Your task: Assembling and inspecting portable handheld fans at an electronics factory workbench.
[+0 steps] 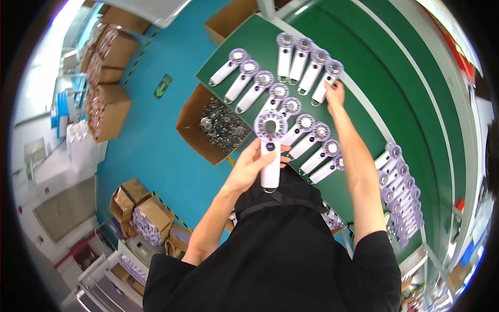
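In my left hand is a white handheld fan with a round, pale purple head, held upright in front of my body. My thumb lies across its handle, near a small lit display. Further off to the right, my right hand has its fingers closed around the handle of another handheld fan, at the right end of a short row lying on the green table. A longer slanting row of similar fans lies between my two hands, partly hidden behind the fan I hold.
A carton of small shiny parts stands beside the table's left edge. Many more fans lie packed together at the right. Another carton is beyond the far corner. Filled boxes stand across the blue floor.
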`<state>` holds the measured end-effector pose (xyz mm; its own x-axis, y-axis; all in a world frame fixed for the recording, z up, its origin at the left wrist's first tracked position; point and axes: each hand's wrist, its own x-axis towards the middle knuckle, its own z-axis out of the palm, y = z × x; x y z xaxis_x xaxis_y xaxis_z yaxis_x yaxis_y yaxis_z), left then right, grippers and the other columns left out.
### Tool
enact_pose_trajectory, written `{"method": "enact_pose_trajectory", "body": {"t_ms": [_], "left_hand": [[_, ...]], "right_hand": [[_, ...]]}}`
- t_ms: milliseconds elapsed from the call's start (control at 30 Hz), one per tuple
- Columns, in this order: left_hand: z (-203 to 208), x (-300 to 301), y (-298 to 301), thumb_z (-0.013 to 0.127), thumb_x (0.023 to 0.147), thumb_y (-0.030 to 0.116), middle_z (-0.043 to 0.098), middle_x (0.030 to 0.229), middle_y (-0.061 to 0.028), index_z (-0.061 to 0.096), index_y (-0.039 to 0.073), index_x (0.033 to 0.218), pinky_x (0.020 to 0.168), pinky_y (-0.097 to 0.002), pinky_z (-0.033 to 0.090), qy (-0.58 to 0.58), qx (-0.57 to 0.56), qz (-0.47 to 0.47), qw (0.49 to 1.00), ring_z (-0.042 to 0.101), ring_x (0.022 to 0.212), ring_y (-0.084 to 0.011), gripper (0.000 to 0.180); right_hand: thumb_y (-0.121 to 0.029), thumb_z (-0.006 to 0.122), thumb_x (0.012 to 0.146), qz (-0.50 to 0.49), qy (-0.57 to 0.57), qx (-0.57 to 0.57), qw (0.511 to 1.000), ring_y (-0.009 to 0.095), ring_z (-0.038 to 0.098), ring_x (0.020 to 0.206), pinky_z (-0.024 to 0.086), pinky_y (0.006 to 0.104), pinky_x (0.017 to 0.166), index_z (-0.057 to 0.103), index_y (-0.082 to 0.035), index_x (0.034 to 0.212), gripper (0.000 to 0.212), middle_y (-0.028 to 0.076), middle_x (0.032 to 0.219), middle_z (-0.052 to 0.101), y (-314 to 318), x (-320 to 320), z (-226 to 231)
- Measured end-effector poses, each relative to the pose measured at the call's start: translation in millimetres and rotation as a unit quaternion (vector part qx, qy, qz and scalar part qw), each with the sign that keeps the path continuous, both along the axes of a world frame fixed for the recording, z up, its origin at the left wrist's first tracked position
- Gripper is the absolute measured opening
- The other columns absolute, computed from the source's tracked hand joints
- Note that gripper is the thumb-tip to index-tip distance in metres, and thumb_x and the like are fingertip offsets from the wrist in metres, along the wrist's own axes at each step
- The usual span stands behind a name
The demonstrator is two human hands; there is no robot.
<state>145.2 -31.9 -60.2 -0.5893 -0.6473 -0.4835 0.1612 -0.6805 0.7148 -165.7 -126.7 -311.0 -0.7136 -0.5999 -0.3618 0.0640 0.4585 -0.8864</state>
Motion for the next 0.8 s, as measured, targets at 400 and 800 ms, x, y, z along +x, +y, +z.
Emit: {"method": "enact_pose_trajectory", "body": {"t_ms": [400, 800], "left_hand": [[-6, -40, -19, 0.052, 0.095, 0.009, 0.058, 0.121, -0.0229, 0.041, -0.004, 0.128, 0.087, -0.041, 0.055, -0.003, -0.013, -0.104, 0.994, 0.065, 0.102, -0.0303, 0.037], [-4, -77, 37, 0.057, 0.093, 0.011, 0.059, 0.121, -0.0211, 0.039, -0.003, 0.13, 0.088, -0.0386, 0.054, 0.028, -0.016, -0.16, 0.987, 0.064, 0.102, -0.0282, 0.043]], "right_hand": [[-0.025, 0.052, 0.085, 0.096, 0.321, 0.18, 0.925, 0.04, 0.065, 0.077, 0.052, 0.0486, 0.071, 0.064, 0.001, 0.08, 0.029, 0.023, 0.079, 0.066, 137, -109, 80], [-0.054, 0.055, 0.084, 0.081, 0.327, 0.502, 0.796, 0.035, 0.056, 0.115, 0.037, 0.048, 0.099, 0.068, -0.005, 0.107, 0.056, 0.023, 0.117, 0.062, 266, -153, 58]]}}
